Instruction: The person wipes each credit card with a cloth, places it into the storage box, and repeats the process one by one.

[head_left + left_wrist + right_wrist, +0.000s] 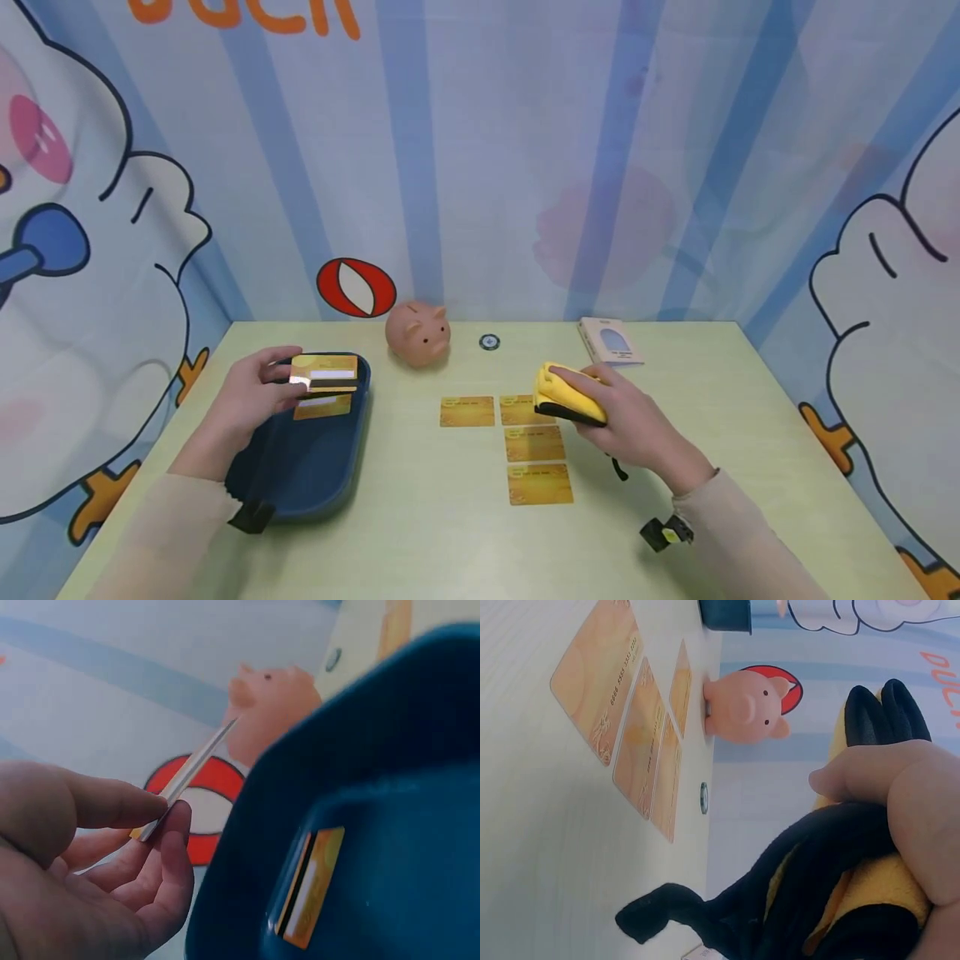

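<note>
In the head view my left hand holds a gold bank card above the far end of a dark blue tray, its striped back showing. The left wrist view shows this card edge-on, pinched between thumb and fingers; whether it is a single card cannot be told. Inside the tray lies another gold card, striped side up. My right hand grips a soft yellow-and-black cloth bundle over the table, partly covering one of several gold cards laid face up there. A black strap end dangles from the bundle.
A pink piggy bank stands at the back edge, right of the tray. Beside it lies a small dark round chip. A white box sits at the back right. Behind the table hangs a printed curtain.
</note>
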`<control>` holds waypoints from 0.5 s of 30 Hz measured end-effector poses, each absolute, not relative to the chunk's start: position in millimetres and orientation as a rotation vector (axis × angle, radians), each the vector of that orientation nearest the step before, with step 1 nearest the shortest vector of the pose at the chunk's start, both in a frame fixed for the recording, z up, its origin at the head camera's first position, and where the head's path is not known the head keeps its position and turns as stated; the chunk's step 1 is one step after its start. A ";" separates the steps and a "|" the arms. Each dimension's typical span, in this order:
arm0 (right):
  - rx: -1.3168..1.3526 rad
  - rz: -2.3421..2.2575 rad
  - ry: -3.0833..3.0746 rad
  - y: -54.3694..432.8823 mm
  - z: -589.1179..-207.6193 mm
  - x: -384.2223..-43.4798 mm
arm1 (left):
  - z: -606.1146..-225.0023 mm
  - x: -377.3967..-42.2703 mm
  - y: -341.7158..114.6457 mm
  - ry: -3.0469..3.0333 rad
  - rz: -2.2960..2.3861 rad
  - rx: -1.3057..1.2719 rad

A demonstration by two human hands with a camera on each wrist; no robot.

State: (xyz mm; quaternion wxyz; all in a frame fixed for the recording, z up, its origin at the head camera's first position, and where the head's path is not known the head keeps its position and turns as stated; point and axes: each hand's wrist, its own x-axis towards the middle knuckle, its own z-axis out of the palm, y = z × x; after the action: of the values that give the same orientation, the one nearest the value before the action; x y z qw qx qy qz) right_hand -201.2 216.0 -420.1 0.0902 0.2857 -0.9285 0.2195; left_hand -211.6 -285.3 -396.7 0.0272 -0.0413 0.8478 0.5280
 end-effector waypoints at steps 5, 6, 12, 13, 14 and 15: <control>0.846 0.666 -2.764 215.3 -419.6 -201.1 | -401.5 -218.6 -292.7 2.648 1.530 -0.146; 0.846 0.664 -2.765 215.4 -419.7 -201.3 | -403.1 -220.2 -293.8 2.656 1.503 -0.143; 0.843 0.650 -2.775 215.6 -421.7 -202.2 | -416.8 -230.9 -298.8 2.663 1.369 -0.155; 0.843 0.652 -2.777 215.4 -422.0 -202.2 | -419.2 -232.3 -299.4 2.658 1.358 -0.166; 0.843 0.654 -2.780 215.2 -422.3 -202.2 | -421.4 -233.6 -300.2 2.654 1.346 -0.175; 0.843 0.654 -2.782 214.9 -422.6 -202.3 | -423.7 -234.8 -301.0 2.653 1.339 -0.183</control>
State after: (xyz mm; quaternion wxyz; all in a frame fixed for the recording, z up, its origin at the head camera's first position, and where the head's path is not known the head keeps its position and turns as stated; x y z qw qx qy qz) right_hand -202.3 214.9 -422.6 0.0806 0.2821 -0.9306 0.2188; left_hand -234.8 -301.0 -423.7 0.0822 -0.0612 0.8880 0.4482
